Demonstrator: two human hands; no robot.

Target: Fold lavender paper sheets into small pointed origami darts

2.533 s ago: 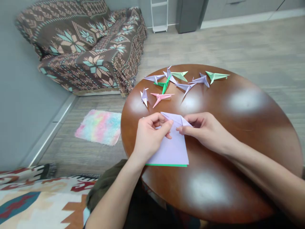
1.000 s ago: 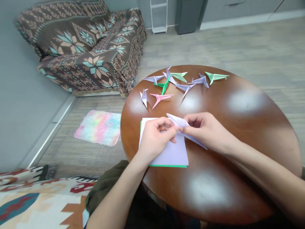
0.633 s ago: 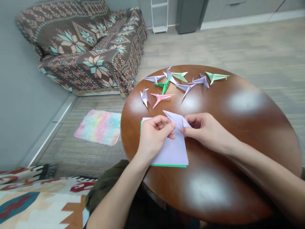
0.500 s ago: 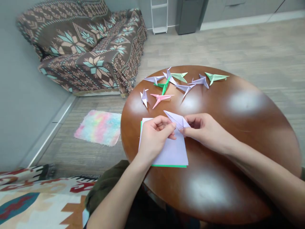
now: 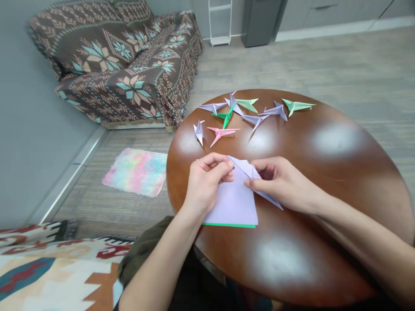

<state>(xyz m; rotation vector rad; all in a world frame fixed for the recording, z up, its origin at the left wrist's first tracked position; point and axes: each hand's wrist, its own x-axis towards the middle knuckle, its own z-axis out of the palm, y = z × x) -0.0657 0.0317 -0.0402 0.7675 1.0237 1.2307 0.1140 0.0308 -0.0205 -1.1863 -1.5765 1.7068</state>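
Note:
A lavender folded paper point(image 5: 244, 166), narrow and pointed at both ends, slants between my hands. My right hand point(image 5: 275, 179) pinches its middle between thumb and fingers, and its lower tip sticks out below the palm. My left hand point(image 5: 207, 179) has thumb and fingers pressed together at the upper left part of the paper. Beneath them lies a stack of square sheets point(image 5: 233, 207), lavender on top with a green edge showing along the bottom. My left hand covers the stack's left side.
On the round brown table point(image 5: 324, 181), several folded paper figures stand toward the far edge, among them a pink one point(image 5: 222, 133) and a dark green one point(image 5: 226, 116). Beyond are a covered sofa point(image 5: 129, 86) and a fluffy pastel mat point(image 5: 136, 172).
The folded paper has tilted and slid slightly down and right, so its lower tip now shows below my right hand. My left hand has moved a little up and left along it.

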